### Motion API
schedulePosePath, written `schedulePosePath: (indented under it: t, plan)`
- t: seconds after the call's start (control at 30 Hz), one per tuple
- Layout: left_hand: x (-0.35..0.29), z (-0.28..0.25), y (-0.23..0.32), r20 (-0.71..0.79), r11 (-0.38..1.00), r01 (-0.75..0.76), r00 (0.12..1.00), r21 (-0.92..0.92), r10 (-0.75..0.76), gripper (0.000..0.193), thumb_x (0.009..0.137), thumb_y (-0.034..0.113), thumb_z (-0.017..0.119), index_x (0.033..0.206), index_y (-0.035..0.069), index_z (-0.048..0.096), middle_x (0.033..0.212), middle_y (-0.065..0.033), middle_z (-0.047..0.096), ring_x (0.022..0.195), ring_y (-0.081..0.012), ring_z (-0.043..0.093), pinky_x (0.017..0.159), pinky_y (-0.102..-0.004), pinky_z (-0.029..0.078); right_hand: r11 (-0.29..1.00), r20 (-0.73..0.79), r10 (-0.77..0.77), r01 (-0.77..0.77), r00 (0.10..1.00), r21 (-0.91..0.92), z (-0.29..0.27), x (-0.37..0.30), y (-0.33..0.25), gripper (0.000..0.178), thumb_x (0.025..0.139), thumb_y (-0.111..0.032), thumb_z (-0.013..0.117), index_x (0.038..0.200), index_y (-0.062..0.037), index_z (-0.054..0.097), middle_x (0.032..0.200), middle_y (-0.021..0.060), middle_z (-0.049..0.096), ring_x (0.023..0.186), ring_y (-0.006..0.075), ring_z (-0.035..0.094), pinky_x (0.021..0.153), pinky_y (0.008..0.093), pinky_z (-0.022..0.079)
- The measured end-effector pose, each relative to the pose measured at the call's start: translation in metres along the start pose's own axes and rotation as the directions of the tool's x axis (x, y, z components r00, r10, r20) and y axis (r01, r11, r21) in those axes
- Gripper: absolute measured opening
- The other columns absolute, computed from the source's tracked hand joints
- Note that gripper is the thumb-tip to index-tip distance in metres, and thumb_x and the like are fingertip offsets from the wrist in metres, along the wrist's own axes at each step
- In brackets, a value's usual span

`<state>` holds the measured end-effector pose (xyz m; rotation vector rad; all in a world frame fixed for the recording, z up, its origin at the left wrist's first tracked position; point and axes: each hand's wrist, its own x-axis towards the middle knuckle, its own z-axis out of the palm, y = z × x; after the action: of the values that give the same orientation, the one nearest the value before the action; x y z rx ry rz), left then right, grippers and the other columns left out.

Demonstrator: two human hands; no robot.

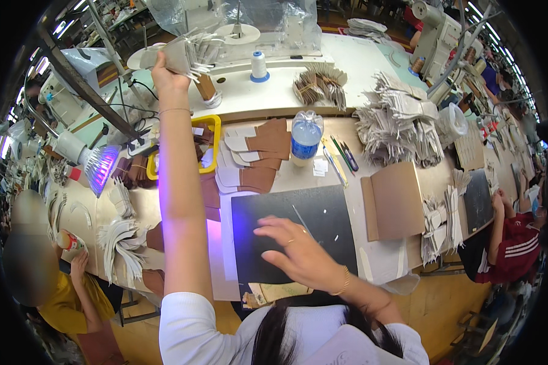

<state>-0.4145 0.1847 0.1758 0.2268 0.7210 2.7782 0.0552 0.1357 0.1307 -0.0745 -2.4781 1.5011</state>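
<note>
Head view, clock read from its centre: L hand point(170, 76), out at 11 o'clock on a straight arm, looks to be grasping the left end of a bundle of thin, flat, pale grey-white pieces point(186, 56); fingers partly hidden, so can't tell how firm the pinch is. Bundle's just above an upright brown block point(205, 88); can't tell if touching. R hand point(298, 249), approx 5 o'clock, is empty, fingers loosely spread over a flat black rectangular mat point(268, 207); contact unclear. To do it well, I'd say: pinch the full stack, not just top layers, b/c ends fan out loose on its right & could slip. Lifting or lowering, go slow & level; mind the white thread cone point(259, 66) nr 12 & yellow plastic basket point(218, 143) at 10 under the forearm. R hand's free to help square edges, but watch the slim silver rod-like tool point(302, 220) just beyond its fingers.
</note>
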Motion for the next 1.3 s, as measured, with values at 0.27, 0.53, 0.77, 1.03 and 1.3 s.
schedulePosePath:
  t: [0.27,0.53,0.77,1.03,1.3]
  plan:
    - [0.063,0.016,0.001,-0.071,0.998,-0.055,0.996,0.022,0.057,0.031,0.107,0.021,0.050,0.130,0.002,0.056,0.134,-0.0149,0.062,0.122,-0.0329,0.061,0.108,-0.0534,0.047,0.720,0.024,0.146,-0.090,0.989,-0.688,0.090,-0.061,0.102,0.055,0.094,-0.050,0.062,0.142,-0.0222,0.058,0.158,0.0095,0.041,0.150,0.0353,0.028,0.118,0.0642,0.019]
    - [0.036,-0.005,-0.019,-0.055,0.989,0.059,0.997,0.138,-0.052,0.037,0.107,0.021,0.051,0.137,-0.001,0.052,0.139,-0.0174,0.059,0.126,-0.0354,0.058,0.109,-0.0555,0.047,0.695,-0.009,0.191,-0.142,0.982,-0.705,0.091,-0.062,0.100,0.048,0.097,-0.051,0.058,0.139,-0.0267,0.061,0.157,0.0056,0.043,0.150,0.0303,0.029,0.121,0.0598,0.015]
    - [0.059,0.017,-0.042,-0.087,0.983,-0.146,0.984,0.110,0.156,0.032,0.107,0.021,0.053,0.129,-0.001,0.058,0.129,-0.0153,0.064,0.118,-0.0323,0.063,0.104,-0.0496,0.053,0.711,-0.015,0.181,-0.141,0.983,-0.689,0.090,-0.062,0.100,0.049,0.097,-0.051,0.058,0.139,-0.0262,0.061,0.157,0.0050,0.043,0.150,0.0303,0.030,0.121,0.0598,0.015]
    - [0.115,0.004,-0.048,0.088,0.947,0.011,0.995,0.322,-0.042,0.033,0.105,0.019,0.056,0.132,-0.001,0.055,0.128,-0.0142,0.064,0.114,-0.0321,0.065,0.101,-0.0475,0.055,0.707,-0.014,0.173,-0.134,0.985,-0.695,0.093,-0.062,0.105,0.049,0.099,-0.054,0.054,0.139,-0.0263,0.061,0.157,0.0051,0.044,0.149,0.0326,0.031,0.119,0.0635,0.017]
    - [0.136,-0.023,-0.041,0.147,0.940,0.037,0.985,0.339,-0.092,0.034,0.103,0.020,0.062,0.129,-0.001,0.058,0.123,-0.0125,0.066,0.108,-0.0272,0.068,0.094,-0.0433,0.058,0.714,-0.008,0.239,-0.181,0.971,-0.677,0.091,-0.061,0.101,0.051,0.097,-0.052,0.058,0.143,-0.0282,0.057,0.159,0.0048,0.041,0.150,0.0311,0.029,0.120,0.0627,0.017]
